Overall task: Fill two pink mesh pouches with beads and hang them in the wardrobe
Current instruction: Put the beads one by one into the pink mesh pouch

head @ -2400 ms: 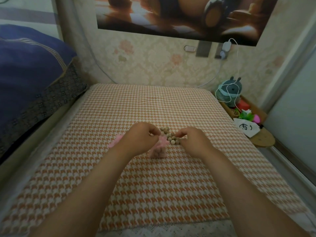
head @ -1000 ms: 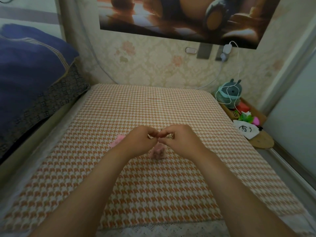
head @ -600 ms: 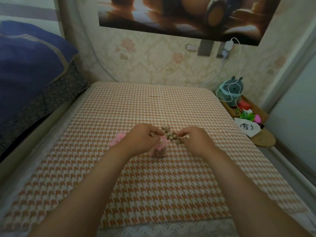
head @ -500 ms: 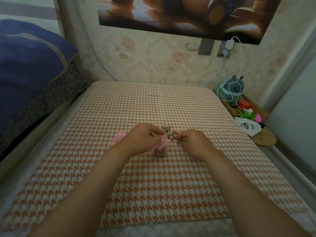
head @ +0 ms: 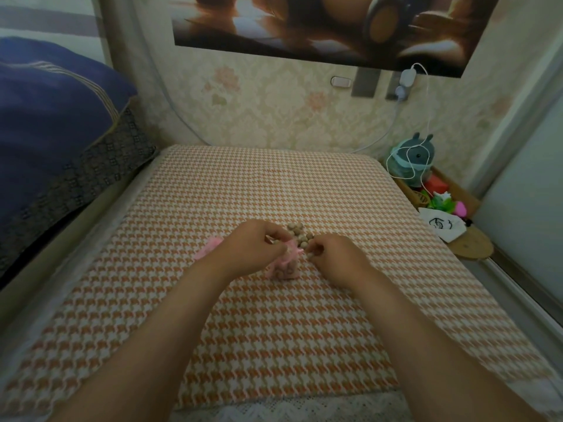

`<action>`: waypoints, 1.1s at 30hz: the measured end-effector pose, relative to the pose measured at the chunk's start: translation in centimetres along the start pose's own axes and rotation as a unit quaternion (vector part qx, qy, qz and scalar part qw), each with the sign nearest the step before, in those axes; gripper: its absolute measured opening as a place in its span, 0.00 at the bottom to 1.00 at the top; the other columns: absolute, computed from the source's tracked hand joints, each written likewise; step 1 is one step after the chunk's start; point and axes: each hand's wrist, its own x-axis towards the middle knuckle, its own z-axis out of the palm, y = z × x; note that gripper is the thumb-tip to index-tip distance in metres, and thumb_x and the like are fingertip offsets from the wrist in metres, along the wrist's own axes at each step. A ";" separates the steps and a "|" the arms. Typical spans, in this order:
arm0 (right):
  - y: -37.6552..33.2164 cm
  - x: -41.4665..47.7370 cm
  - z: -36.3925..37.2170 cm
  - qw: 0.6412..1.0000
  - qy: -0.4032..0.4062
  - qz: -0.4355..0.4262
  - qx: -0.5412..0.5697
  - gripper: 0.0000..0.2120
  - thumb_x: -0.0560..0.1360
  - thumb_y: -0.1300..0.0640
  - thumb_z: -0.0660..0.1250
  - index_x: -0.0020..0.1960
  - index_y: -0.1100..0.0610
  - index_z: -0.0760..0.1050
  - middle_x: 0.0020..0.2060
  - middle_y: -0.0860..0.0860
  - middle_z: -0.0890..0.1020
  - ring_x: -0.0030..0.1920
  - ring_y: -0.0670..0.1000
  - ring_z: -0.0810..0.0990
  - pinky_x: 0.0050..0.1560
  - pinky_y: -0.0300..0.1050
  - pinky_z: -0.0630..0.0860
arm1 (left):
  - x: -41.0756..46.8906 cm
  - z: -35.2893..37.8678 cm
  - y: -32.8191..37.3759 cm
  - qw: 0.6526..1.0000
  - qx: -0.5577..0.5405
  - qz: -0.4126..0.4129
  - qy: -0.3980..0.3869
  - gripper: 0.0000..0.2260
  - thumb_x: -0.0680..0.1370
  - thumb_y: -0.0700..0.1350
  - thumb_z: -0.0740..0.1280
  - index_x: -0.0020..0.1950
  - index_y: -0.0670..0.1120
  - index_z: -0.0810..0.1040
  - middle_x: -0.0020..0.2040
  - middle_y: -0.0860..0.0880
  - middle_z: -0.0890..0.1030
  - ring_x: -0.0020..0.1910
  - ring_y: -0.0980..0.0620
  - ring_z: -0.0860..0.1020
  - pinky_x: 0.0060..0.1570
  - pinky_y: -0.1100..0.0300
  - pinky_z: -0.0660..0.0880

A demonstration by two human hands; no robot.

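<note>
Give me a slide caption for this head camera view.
Left hand pinches a part-filled pink mesh pouch; right hand pinches a bead beside the loose beads.

Forearms (head: 170, 318) converging toward 12 o'clock, left hand (head: 253, 245) pinching pink mesh pouch (head: 285, 268), right hand (head: 335, 257) pinching small round tan bead (head: 309, 254)

The left hand (head: 253, 248) pinched the mouth of a part-filled pink mesh pouch (head: 285, 268) on the orange-and-white houndstooth mattress (head: 274, 330). At its 3 o'clock the right hand (head: 338, 257) pinched a single tan bead (head: 310, 254); loose round tan beads (head: 300, 234) lay at 12 o'clock.
</note>
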 end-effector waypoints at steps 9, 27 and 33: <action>-4.3 -1.1 -4.1 0.973 0.096 -0.087 0.190 0.06 0.74 0.56 0.75 0.51 0.49 0.84 0.42 0.43 0.84 0.35 0.32 0.76 0.39 0.29 0.68 | 0.0 0.0 -0.2 1.000 -0.013 -0.003 -0.002 0.12 0.77 0.43 0.66 0.59 0.50 0.82 0.54 0.55 0.83 0.42 0.62 0.78 0.44 0.67 0.72; -4.4 -2.0 -3.3 0.994 -0.016 -0.110 0.005 0.09 0.77 0.50 0.69 0.55 0.43 0.83 0.54 0.41 0.83 0.51 0.45 0.80 0.53 0.48 0.78 | 0.0 0.1 -1.5 0.972 -0.223 -0.061 -0.048 0.21 0.69 0.43 0.64 0.62 0.51 0.75 0.58 0.48 0.80 0.56 0.49 0.79 0.50 0.56 0.77; -4.5 -1.7 -3.3 0.996 0.009 -0.094 -0.003 0.07 0.76 0.52 0.70 0.51 0.44 0.85 0.47 0.44 0.85 0.45 0.46 0.82 0.48 0.49 0.80 | -0.6 2.2 -2.3 0.993 -0.093 0.007 -0.077 0.29 0.65 0.43 0.79 0.61 0.54 0.72 0.46 0.57 0.82 0.42 0.60 0.80 0.42 0.67 0.77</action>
